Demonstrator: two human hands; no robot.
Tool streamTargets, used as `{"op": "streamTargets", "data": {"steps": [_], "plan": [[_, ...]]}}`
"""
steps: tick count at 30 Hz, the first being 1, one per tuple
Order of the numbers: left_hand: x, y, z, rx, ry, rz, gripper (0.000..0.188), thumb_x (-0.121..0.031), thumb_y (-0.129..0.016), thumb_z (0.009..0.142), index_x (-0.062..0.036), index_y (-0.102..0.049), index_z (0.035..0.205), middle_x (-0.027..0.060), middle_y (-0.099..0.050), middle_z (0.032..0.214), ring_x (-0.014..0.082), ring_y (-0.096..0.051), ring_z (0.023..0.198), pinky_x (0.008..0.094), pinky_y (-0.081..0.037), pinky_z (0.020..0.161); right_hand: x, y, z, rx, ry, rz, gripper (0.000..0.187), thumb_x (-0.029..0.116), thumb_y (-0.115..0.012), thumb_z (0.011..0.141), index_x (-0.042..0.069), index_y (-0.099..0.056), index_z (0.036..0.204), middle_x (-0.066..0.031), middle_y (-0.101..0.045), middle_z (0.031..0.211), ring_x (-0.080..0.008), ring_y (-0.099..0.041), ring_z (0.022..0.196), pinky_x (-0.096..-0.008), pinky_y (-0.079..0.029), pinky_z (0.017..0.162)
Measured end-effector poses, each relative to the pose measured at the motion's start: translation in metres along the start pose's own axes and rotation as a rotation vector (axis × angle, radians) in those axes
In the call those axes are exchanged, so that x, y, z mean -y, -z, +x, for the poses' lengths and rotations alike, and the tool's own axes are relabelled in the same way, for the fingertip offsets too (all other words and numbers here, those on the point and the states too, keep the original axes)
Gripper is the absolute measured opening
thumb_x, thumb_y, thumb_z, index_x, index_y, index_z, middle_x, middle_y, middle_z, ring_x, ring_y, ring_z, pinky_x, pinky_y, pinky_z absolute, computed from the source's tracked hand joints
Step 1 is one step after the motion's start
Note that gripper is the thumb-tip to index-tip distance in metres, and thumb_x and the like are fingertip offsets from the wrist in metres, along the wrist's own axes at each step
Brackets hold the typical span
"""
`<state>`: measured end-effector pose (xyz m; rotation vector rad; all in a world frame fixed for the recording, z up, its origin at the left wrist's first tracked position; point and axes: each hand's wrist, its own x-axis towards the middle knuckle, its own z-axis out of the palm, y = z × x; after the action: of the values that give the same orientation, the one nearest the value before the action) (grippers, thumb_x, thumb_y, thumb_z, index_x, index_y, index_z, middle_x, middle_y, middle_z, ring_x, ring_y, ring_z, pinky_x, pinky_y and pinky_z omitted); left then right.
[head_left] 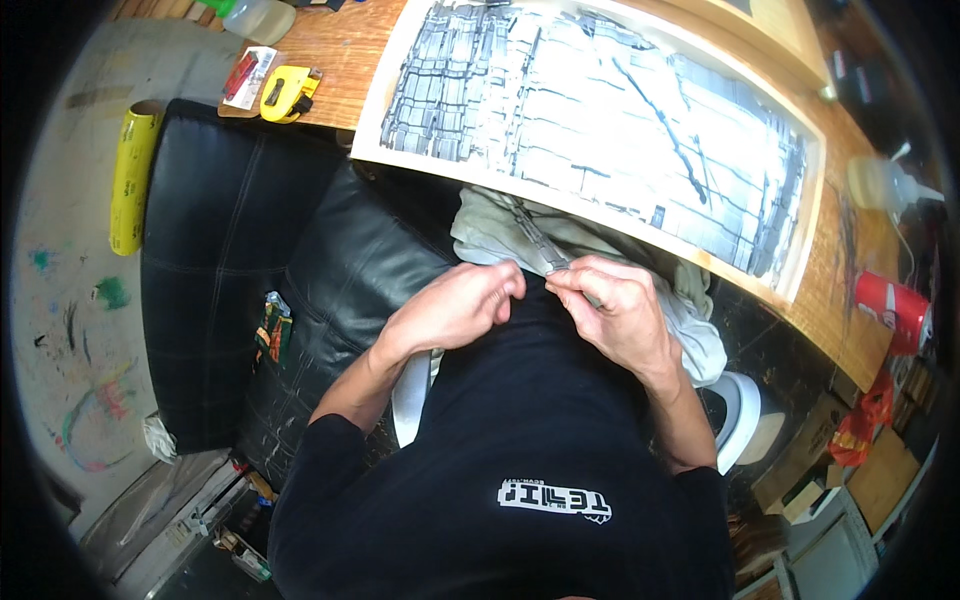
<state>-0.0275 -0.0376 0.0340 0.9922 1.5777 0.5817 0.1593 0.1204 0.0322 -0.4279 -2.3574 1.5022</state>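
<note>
My right hand (615, 300) pinches one end of a thin grey strip (537, 240) between thumb and fingertips, above my lap. The strip slants up and to the left, over a pale greenish cloth (485, 225). Just left of it, my left hand (465, 305) is closed with its fingers curled; whether anything is in them is hidden. Beyond both hands lies a shallow tray with a pale wooden frame (585, 203), filled with grey, black and whitish strips (430, 110) laid close together. Glare washes out much of its middle.
The tray rests on a wooden table (350, 50) with a yellow tape dispenser (290, 95) at left and a red can (893, 312) and squeeze bottle (885, 185) at right. A black padded seat (210, 270) and a yellow roll (135, 178) are on my left.
</note>
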Motion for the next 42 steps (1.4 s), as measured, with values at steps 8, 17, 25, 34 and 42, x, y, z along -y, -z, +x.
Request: {"op": "streamTargets", "data": {"steps": [8, 17, 25, 34, 42], "plan": [[0.03, -0.021, 0.02, -0.447, 0.121, -1.177, 0.025, -0.018, -0.042, 0.116, 0.0031, -0.053, 0.124, 0.0317, -0.069, 0.122, 0.0415, -0.075, 0.108, 0.0493, -0.065, 0.092, 0.001, -0.021, -0.014, 0.102, -0.092, 0.092, 0.014, 0.001, -0.079, 0.087, 0.0, -0.079, 0.1, -0.0165, -0.076, 0.091, -0.0337, -0.075, 0.08, -0.0378, -0.06, 0.073], [0.009, -0.028, 0.025, -0.424, 0.043, -1.38, 0.023, -0.02, -0.04, 0.116, 0.0002, -0.05, 0.123, 0.0387, -0.063, 0.131, 0.0516, -0.067, 0.122, 0.06, -0.057, 0.105, 0.002, -0.006, -0.01, 0.245, -0.068, 0.004, 0.012, 0.002, -0.077, 0.086, 0.0, -0.079, 0.098, -0.0165, -0.077, 0.092, -0.0347, -0.075, 0.083, -0.0395, -0.061, 0.076], [0.01, -0.03, 0.03, -0.286, -0.239, -1.62, 0.043, -0.024, -0.041, 0.116, 0.0039, -0.038, 0.149, 0.0386, -0.053, 0.144, 0.051, -0.059, 0.134, 0.0624, -0.049, 0.115, -0.002, -0.005, -0.015, 0.266, -0.159, 0.32, 0.014, -0.001, -0.076, 0.089, -0.001, -0.08, 0.103, -0.0158, -0.08, 0.096, -0.0279, -0.079, 0.084, -0.0342, -0.062, 0.075], [-0.014, -0.048, 0.03, -0.187, -0.337, -1.529, 0.047, -0.021, -0.045, 0.116, 0.0007, -0.036, 0.155, 0.0303, -0.059, 0.143, 0.0418, -0.066, 0.128, 0.0553, -0.053, 0.112, 0.0, -0.006, -0.041, 0.115, -0.149, 0.5, 0.018, -0.002, -0.084, 0.084, 0.0, -0.082, 0.102, -0.0137, -0.082, 0.095, -0.0206, -0.08, 0.082, -0.0288, -0.062, 0.072], [-0.045, -0.036, 0.037, 0.077, 0.064, -1.09, 0.036, -0.013, -0.067, 0.106, 0.0075, -0.063, 0.136, 0.0245, -0.077, 0.113, 0.0353, -0.079, 0.102, 0.0425, -0.067, 0.088, 0.016, 0.008, -0.091, -0.003, -0.229, 0.415, 0.017, -0.001, -0.086, 0.084, -0.001, -0.082, 0.1, -0.0134, -0.081, 0.09, -0.0216, -0.08, 0.079, -0.0291, -0.062, 0.072]]}}
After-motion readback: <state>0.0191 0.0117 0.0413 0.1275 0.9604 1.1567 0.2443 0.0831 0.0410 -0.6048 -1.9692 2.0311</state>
